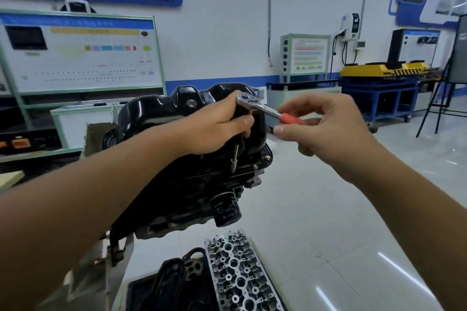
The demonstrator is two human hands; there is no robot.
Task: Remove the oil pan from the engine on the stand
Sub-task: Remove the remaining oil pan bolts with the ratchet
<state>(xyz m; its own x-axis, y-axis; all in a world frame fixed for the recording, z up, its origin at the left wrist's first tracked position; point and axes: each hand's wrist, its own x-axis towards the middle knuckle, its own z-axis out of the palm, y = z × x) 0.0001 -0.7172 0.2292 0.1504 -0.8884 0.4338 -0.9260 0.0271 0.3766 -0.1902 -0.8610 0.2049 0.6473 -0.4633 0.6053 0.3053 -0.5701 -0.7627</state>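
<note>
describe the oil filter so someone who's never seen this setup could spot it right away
Start at the big glossy black oil pan on top of the upturned engine in the middle of the view, where both hands work a ratchet. Drop down the engine's near side to a short black cylinder, the oil filter, just above the silver cylinder head. It is the only round canister with white lettering sticking out of the block.
</note>
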